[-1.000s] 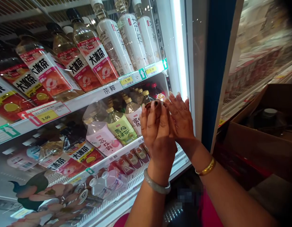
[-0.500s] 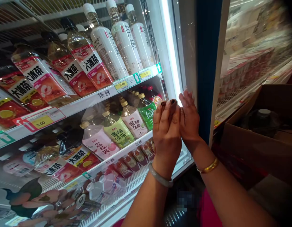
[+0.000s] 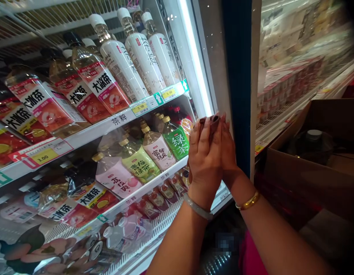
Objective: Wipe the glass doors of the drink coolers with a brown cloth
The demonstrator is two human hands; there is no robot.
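The brown cloth [image 3: 215, 120] sits bunched at 2 o'clock from the bottle with the green label [image 3: 177, 142], held under the curled fingers of the left hand [image 3: 207, 156], while the right hand [image 3: 229, 151] lies against it at 3 o'clock, too covered to tell whether it grips too. The cloth looks light, soft and hard to damage; its thick folded middle seems the surest hold, with 1 rolled end poking out at 12 o'clock.
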